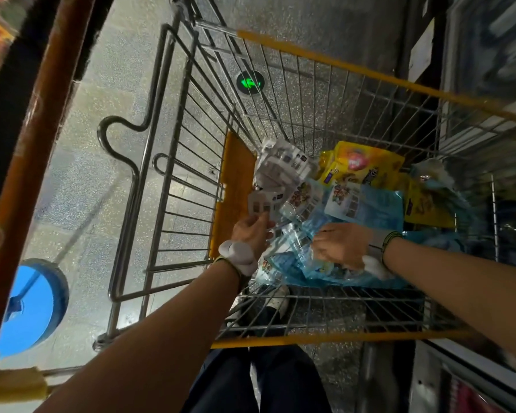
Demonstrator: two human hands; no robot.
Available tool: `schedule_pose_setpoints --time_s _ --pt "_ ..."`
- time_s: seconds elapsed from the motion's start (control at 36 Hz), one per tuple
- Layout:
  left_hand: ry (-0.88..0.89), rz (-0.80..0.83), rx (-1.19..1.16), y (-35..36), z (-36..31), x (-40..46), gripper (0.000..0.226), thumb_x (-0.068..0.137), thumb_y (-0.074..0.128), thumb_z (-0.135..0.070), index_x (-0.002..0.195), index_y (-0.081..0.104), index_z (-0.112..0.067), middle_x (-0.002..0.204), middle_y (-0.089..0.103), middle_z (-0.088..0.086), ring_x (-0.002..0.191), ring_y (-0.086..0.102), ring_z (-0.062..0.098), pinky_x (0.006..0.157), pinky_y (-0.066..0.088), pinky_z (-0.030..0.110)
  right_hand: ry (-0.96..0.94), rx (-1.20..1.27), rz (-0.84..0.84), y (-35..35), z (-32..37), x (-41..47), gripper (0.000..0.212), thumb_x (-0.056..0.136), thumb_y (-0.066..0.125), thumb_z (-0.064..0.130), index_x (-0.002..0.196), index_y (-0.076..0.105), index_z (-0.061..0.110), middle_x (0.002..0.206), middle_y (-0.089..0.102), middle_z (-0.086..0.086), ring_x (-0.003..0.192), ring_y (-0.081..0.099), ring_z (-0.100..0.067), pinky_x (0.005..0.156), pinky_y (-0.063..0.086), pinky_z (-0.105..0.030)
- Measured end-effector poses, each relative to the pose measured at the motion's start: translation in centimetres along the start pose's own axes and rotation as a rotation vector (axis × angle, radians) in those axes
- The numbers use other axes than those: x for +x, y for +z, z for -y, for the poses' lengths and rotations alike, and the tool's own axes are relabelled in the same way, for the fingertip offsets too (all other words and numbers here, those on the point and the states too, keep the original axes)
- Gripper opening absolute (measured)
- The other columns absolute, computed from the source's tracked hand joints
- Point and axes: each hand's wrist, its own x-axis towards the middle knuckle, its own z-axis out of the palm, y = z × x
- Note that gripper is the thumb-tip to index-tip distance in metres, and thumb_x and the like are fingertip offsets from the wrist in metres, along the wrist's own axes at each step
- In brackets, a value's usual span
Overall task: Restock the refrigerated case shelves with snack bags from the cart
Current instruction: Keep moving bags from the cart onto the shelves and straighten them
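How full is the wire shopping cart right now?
Partly full. A loose pile of blue, white and yellow snack bags covers part of the wire shopping cart; bare wire floor shows around it.

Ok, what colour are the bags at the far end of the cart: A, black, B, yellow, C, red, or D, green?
B: the yellow bags lie at the far end of the cart, beyond the blue bags nearer both hands.
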Motion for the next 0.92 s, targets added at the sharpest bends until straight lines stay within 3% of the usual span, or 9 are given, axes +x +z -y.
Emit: schedule_pose_setpoints --time_s 0.08,0.11,0.19,0.28,0.44,0.61,0.75,0.83,0.92 --pt "0.012 0.007 0.009 0.3 -0.4 -0.2 0.031 0.099 0.059 -0.029 0.122 0.066 -0.011 0.105 0.074 0.006 0.093 0.068 0.024 0.073 0.055 0.035 -0.035 -0.026 -0.013 -1.8 -1.0 -0.5 0.047 0.090 0.052 0.020 0.136 0.050 0.006 0.138 0.051 -0.012 0.123 0.049 -0.030 0.109 0.034 -0.042" --pt "0.020 0.010 0.011 0.4 -0.5 -0.3 0.031 0.099 0.059 -0.029 0.122 0.066 -0.011 0.106 0.074 0.007 0.092 0.067 0.023 0.071 0.053 0.032 0.013 -0.001 -0.039 -2.8 -1.1 -0.6 0.055 0.086 0.057 0.022 0.138 0.049 0.005 0.138 0.052 -0.014 0.121 0.052 -0.032 0.106 0.039 -0.043" --pt "0.034 0.007 -0.002 0.6 -0.9 -0.7 0.027 0.097 0.062 -0.029 0.118 0.069 -0.014 0.111 0.073 0.008 0.103 0.067 0.026 0.086 0.054 0.037 0.235 0.199 -0.219 -3.8 -1.8 -0.8 0.047 0.076 0.075 0.020 0.121 0.064 0.013 0.104 0.068 -0.007 0.084 0.065 -0.024 0.071 0.054 -0.034" --pt "0.034 0.021 0.027 0.6 -1.3 -0.9 0.011 0.093 0.066 -0.036 0.101 0.070 -0.028 0.117 0.071 0.003 0.112 0.064 0.024 0.103 0.049 0.044 0.461 0.520 -0.319 -4.5 -2.1 -1.1 0.028 0.097 0.053 0.027 0.124 0.058 0.022 0.109 0.066 -0.006 0.094 0.063 -0.027 0.078 0.055 -0.041" --pt "0.102 0.124 0.021 -0.2 -1.6 -1.2 0.025 0.090 0.070 -0.037 0.111 0.070 -0.024 0.100 0.070 -0.011 0.096 0.063 0.009 0.078 0.049 0.025 0.743 0.998 -0.643 -5.2 -2.7 -1.5 0.007 0.093 0.060 0.015 0.094 0.054 0.017 0.092 0.065 -0.002 0.081 0.061 -0.021 0.070 0.048 -0.032" --pt "0.076 0.121 -0.021 -0.4 -1.9 -1.3 0.044 0.081 0.078 -0.044 0.118 0.067 -0.024 0.111 0.072 -0.001 0.103 0.068 0.021 0.088 0.058 0.039 1.007 1.416 -0.834 -4.6 -3.8 -0.8 0.019 0.089 0.066 0.011 0.078 0.051 0.015 0.072 0.055 -0.004 0.068 0.050 -0.018 0.064 0.039 -0.031" --pt "0.064 0.167 -0.266 0.2 -2.7 -1.8 0.050 0.087 0.076 -0.027 0.133 0.057 -0.023 0.120 0.070 0.004 0.104 0.071 0.025 0.070 0.061 0.033 1.239 1.747 -1.061 -4.2 -3.4 0.0 0.022 0.088 0.062 0.005 0.072 0.054 0.017 0.088 0.061 -0.004 0.090 0.056 -0.023 0.083 0.045 -0.038" --pt "0.085 0.119 -0.208 1.3 -3.5 -1.8 0.043 0.091 0.070 -0.029 0.132 0.059 -0.019 0.117 0.072 0.007 0.099 0.072 0.026 0.074 0.062 0.042 1.248 1.879 -1.015 -3.6 -2.3 0.5 0.024 0.085 0.062 0.006 0.070 0.058 0.024 0.088 0.064 -0.009 0.091 0.059 -0.030 0.087 0.049 -0.051" --pt "0.094 0.049 -0.023 1.8 -4.2 -1.3 0.038 0.098 0.058 -0.039 0.126 0.064 -0.013 0.109 0.074 0.010 0.095 0.072 0.029 0.085 0.059 0.049 1.155 1.980 -0.836 -3.3 -1.5 0.7 0.026 0.088 0.064 0.010 0.068 0.055 0.025 0.087 0.058 -0.018 0.084 0.056 -0.031 0.075 0.051 -0.055"
